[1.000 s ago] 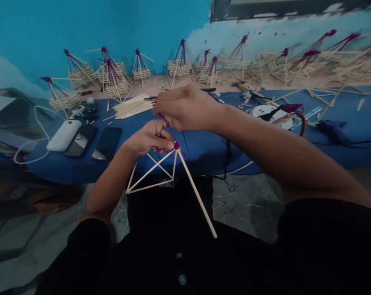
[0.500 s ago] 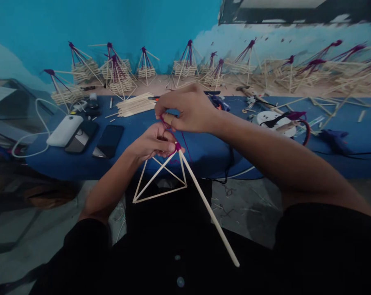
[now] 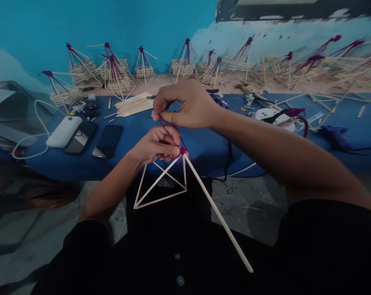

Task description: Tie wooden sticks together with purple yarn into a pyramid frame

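A pyramid-like frame of pale wooden sticks (image 3: pixel 161 200) hangs in front of my body, its top bound with purple yarn (image 3: pixel 182 150). Just beside that binding, my left hand (image 3: pixel 161 143) pinches the top of the frame between thumb and fingers. One longer stick (image 3: pixel 219 215) slants from the joint down to the right. Above, my right hand (image 3: pixel 185 106) is closed in a pinch on the purple yarn, which runs in strands from its fingertips down to the joint. The yarn's loose end is hard to make out.
A bundle of loose sticks (image 3: pixel 133 104) lies on the blue-covered table (image 3: pixel 136 123). To the left are a phone (image 3: pixel 108 141) and a white power bank (image 3: pixel 64 131) with a cable. Finished-looking stick structures (image 3: pixel 144 67) with purple tops line the wall. A glue gun (image 3: pixel 333 137) lies right.
The frame's top has shifted slightly right and down, and the long stick's lower end has swung right. My right hand has moved slightly left, and the yarn strands are drawn straighter.
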The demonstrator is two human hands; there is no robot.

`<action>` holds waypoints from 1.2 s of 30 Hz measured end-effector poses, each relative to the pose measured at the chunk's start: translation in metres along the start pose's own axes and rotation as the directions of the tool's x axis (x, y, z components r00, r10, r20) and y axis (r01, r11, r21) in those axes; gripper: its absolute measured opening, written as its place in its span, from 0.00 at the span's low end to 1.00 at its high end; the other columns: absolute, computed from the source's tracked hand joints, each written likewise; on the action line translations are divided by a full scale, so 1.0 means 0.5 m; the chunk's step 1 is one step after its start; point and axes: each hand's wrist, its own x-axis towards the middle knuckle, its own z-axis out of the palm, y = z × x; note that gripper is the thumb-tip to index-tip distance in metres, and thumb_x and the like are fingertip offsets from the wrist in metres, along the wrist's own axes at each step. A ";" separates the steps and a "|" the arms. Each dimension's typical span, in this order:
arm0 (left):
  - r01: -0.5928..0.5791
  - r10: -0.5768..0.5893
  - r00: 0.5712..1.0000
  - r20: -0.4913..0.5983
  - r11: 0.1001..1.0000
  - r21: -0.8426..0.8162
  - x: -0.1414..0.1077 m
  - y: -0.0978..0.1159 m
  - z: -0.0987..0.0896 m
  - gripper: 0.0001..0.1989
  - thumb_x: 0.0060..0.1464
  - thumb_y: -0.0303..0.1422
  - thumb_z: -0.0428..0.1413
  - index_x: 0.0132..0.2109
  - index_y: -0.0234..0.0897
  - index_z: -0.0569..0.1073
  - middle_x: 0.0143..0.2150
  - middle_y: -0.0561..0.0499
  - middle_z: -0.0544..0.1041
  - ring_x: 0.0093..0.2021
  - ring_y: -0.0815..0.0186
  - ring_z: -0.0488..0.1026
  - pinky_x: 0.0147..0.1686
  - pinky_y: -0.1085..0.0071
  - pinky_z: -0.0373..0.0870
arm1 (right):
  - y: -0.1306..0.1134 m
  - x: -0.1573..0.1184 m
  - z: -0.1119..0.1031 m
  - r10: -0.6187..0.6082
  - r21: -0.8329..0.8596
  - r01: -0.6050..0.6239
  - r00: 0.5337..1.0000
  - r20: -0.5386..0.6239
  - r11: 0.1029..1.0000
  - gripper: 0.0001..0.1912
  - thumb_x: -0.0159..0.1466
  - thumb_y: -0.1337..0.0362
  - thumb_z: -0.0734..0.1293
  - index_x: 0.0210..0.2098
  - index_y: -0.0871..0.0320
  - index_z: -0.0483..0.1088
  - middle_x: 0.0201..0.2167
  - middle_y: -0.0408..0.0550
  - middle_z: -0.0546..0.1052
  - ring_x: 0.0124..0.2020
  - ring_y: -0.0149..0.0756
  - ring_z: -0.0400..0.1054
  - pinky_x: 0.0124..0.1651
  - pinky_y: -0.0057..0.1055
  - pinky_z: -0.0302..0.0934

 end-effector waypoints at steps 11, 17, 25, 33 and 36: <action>-0.105 0.104 0.994 0.010 0.986 0.129 0.005 0.000 -0.005 0.27 0.43 0.45 0.83 0.31 0.38 0.73 0.21 0.53 0.79 0.17 0.74 0.70 0.16 0.79 0.61 | -0.025 -0.014 -0.031 0.153 0.182 -0.128 0.979 -0.132 0.975 0.06 0.65 0.63 0.77 0.33 0.53 0.78 0.36 0.45 0.86 0.38 0.38 0.82 0.45 0.34 0.78; -0.113 0.109 0.993 0.039 0.979 0.167 0.006 0.000 -0.001 0.28 0.43 0.43 0.83 0.36 0.39 0.72 0.23 0.55 0.81 0.19 0.73 0.73 0.19 0.78 0.67 | -0.026 -0.016 -0.045 0.131 0.174 -0.093 0.967 -0.220 0.980 0.08 0.63 0.62 0.79 0.32 0.52 0.77 0.35 0.45 0.85 0.38 0.38 0.82 0.42 0.32 0.77; -0.075 0.067 0.995 0.071 0.992 0.105 0.003 0.011 0.006 0.36 0.41 0.44 0.84 0.50 0.41 0.73 0.21 0.61 0.79 0.19 0.72 0.75 0.25 0.77 0.73 | -0.010 -0.040 -0.039 0.165 0.081 -0.154 0.974 -0.154 0.985 0.04 0.62 0.68 0.75 0.33 0.51 0.80 0.35 0.45 0.87 0.38 0.40 0.82 0.45 0.37 0.78; -0.118 0.122 0.990 0.065 0.991 -0.065 0.000 -0.004 0.005 0.33 0.41 0.44 0.83 0.40 0.41 0.69 0.24 0.54 0.83 0.18 0.69 0.76 0.16 0.79 0.61 | 0.026 -0.062 -0.016 0.067 0.180 -0.027 0.974 -0.216 0.983 0.04 0.63 0.62 0.77 0.34 0.53 0.80 0.33 0.45 0.86 0.34 0.36 0.82 0.39 0.33 0.79; -0.125 0.131 0.988 0.085 0.990 -0.068 -0.002 -0.009 0.011 0.33 0.42 0.44 0.82 0.42 0.42 0.68 0.23 0.57 0.81 0.18 0.70 0.74 0.18 0.77 0.62 | 0.029 -0.065 -0.012 0.087 0.237 -0.030 0.968 -0.234 0.971 0.08 0.62 0.60 0.80 0.34 0.54 0.79 0.32 0.46 0.86 0.34 0.36 0.83 0.39 0.32 0.80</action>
